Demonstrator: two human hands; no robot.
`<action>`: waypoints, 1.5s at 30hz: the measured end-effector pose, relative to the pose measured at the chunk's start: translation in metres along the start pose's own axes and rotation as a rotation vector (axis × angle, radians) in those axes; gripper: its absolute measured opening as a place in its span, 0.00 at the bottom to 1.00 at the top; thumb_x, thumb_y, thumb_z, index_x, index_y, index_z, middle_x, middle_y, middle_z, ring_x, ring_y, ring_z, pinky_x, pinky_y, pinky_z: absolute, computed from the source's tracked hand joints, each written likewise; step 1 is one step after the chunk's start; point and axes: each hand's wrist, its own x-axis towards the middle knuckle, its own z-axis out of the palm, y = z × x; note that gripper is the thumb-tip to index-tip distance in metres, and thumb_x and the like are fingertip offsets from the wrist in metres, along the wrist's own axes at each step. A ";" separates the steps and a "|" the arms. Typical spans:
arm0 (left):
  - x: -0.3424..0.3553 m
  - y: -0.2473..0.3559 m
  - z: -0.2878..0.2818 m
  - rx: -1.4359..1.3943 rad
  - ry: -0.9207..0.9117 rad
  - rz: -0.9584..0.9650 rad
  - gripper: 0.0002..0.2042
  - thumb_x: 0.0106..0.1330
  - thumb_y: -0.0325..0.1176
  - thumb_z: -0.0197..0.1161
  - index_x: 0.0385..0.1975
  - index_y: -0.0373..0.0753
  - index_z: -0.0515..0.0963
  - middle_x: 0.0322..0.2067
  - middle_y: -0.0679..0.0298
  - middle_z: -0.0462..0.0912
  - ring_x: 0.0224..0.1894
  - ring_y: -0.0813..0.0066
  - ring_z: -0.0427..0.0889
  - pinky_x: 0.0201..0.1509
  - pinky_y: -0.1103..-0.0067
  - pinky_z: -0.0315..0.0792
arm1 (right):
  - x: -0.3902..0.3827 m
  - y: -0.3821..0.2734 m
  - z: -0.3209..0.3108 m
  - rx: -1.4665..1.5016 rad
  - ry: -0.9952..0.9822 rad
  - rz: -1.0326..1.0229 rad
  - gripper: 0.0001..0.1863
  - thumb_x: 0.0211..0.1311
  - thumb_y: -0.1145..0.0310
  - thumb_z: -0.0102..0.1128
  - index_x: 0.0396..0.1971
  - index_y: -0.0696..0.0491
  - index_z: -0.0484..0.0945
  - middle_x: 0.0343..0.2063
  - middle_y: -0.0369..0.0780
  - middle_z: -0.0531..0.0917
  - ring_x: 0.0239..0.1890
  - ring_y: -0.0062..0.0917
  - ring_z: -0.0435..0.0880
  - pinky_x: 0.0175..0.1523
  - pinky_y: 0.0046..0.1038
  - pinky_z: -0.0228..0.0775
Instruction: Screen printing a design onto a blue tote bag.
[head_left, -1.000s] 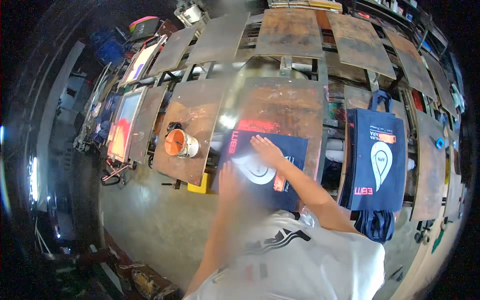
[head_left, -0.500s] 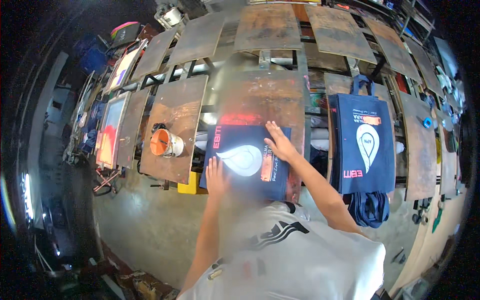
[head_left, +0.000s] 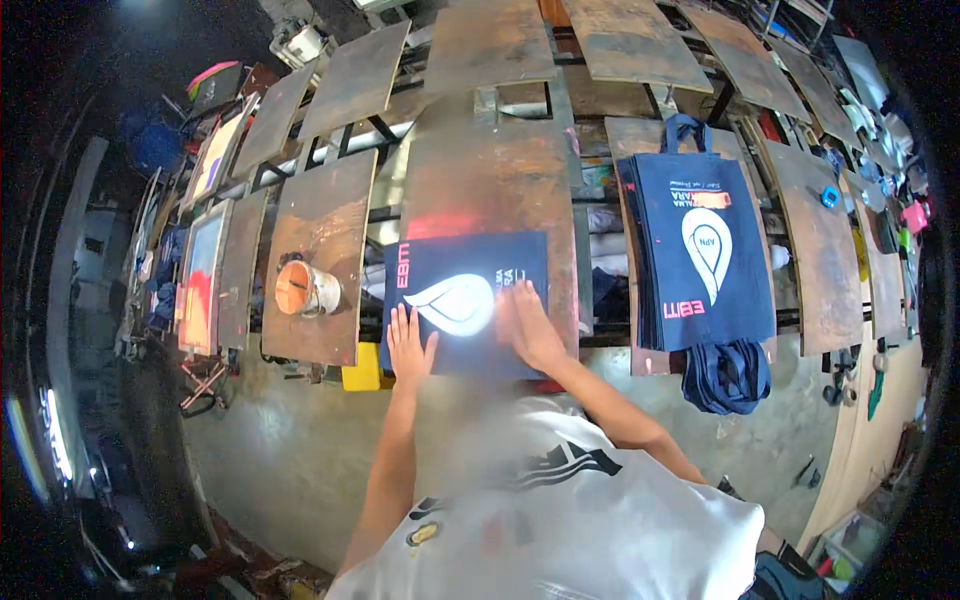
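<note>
In the head view, you are leaning over a navy cloth bag (head_left: 465, 345) that is lying flat on the near half of a brown surface (head_left: 500, 170). Its far edge is running just beside a pink smear (head_left: 445, 226) on that surface, and a bare strip is showing between the bag and the surface's right edge.

Your left hand (head_left: 408, 345) is lying flat at the bag's near-left part, fingers spread and thumb held apart, gripping nothing. Your right hand (head_left: 532, 328) is appearing to rest on the bag's right part, fingers extended and close together; it is looking a little blurred, and you are showing no grip with it.

As for progress, the bag is already carrying a white drop-shaped print (head_left: 463, 305), pink lettering (head_left: 404, 265) by its left edge and white lettering toward its right edge, which your right hand is partly covering. These are seeming to match the top of the bag stack (head_left: 665, 265), lying on the next surface to the right, so the printing is looking complete where it is showing. Whether anything is remaining under your right hand or on the bag's underside, you are leaving hidden.
</note>
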 end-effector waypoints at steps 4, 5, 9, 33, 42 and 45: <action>0.003 -0.002 0.000 -0.048 -0.019 -0.025 0.33 0.70 0.49 0.54 0.71 0.38 0.58 0.72 0.48 0.53 0.75 0.49 0.48 0.74 0.56 0.45 | 0.006 -0.006 -0.005 0.182 0.093 0.148 0.38 0.69 0.63 0.53 0.71 0.65 0.47 0.71 0.57 0.53 0.75 0.51 0.49 0.76 0.41 0.45; 0.005 -0.003 0.000 -0.069 -0.036 -0.043 0.33 0.70 0.48 0.55 0.70 0.38 0.58 0.72 0.48 0.53 0.75 0.49 0.49 0.74 0.54 0.46 | 0.004 -0.005 -0.006 0.189 0.085 0.150 0.38 0.69 0.63 0.53 0.71 0.65 0.47 0.71 0.57 0.53 0.75 0.51 0.49 0.76 0.41 0.45; 0.014 0.026 0.001 0.131 -0.104 -0.186 0.33 0.69 0.47 0.57 0.70 0.38 0.59 0.72 0.47 0.54 0.75 0.48 0.50 0.74 0.52 0.46 | 0.004 -0.006 -0.002 0.060 0.054 0.067 0.38 0.69 0.64 0.52 0.71 0.64 0.47 0.71 0.57 0.52 0.74 0.51 0.49 0.76 0.41 0.46; 0.001 -0.015 0.000 -0.118 0.016 -0.506 0.37 0.68 0.61 0.51 0.72 0.48 0.54 0.47 0.47 0.76 0.42 0.42 0.81 0.43 0.56 0.76 | 0.009 -0.021 0.009 -0.291 -0.096 -0.005 0.44 0.65 0.55 0.59 0.70 0.67 0.50 0.71 0.58 0.53 0.74 0.52 0.48 0.76 0.43 0.43; -0.004 -0.020 0.006 -0.107 -0.049 -0.524 0.39 0.67 0.58 0.53 0.74 0.48 0.51 0.43 0.49 0.74 0.41 0.48 0.81 0.40 0.57 0.76 | 0.053 -0.103 0.088 -0.055 -0.529 -0.071 0.37 0.67 0.57 0.55 0.68 0.63 0.56 0.70 0.55 0.57 0.74 0.50 0.51 0.75 0.46 0.44; -0.005 -0.021 -0.002 -0.138 -0.095 -0.534 0.39 0.67 0.55 0.55 0.74 0.46 0.51 0.44 0.49 0.74 0.40 0.48 0.80 0.41 0.58 0.75 | 0.075 -0.080 0.145 -0.287 -0.441 -0.491 0.36 0.67 0.56 0.54 0.68 0.62 0.58 0.70 0.52 0.59 0.73 0.48 0.54 0.75 0.46 0.46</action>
